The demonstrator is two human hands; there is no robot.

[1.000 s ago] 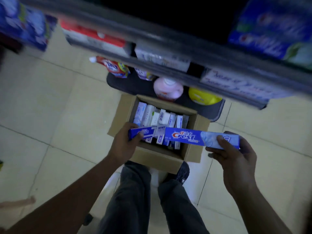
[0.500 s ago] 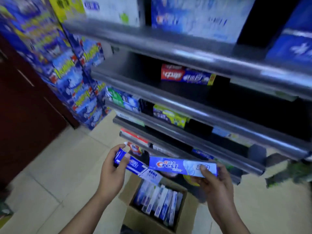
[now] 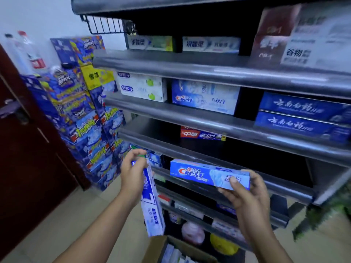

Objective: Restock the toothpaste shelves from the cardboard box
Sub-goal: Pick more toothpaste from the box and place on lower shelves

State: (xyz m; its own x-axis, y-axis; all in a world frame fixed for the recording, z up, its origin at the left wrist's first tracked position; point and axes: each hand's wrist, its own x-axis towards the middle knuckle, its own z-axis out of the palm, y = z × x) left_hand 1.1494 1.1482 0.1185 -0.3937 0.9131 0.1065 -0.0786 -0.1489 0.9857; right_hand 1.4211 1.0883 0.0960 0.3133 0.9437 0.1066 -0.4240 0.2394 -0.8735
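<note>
In the head view, the right hand (image 3: pixel 245 192) grips a light-blue Crest toothpaste carton (image 3: pixel 209 174) by its right end, fingers (image 3: pixel 225 190) closed around it. Its long axis lies level and nearly parallel to the grey metal shelf rail (image 3: pixel 237 160) just behind it, so the near-empty dark shelf is probably its slot. The left hand (image 3: pixel 133 173) clasps a second blue-and-white toothpaste carton (image 3: pixel 152 205) by its top, hanging almost upright, further from the shelf. The brown cardboard box (image 3: pixel 161 245) sits below, between the forearms.
</note>
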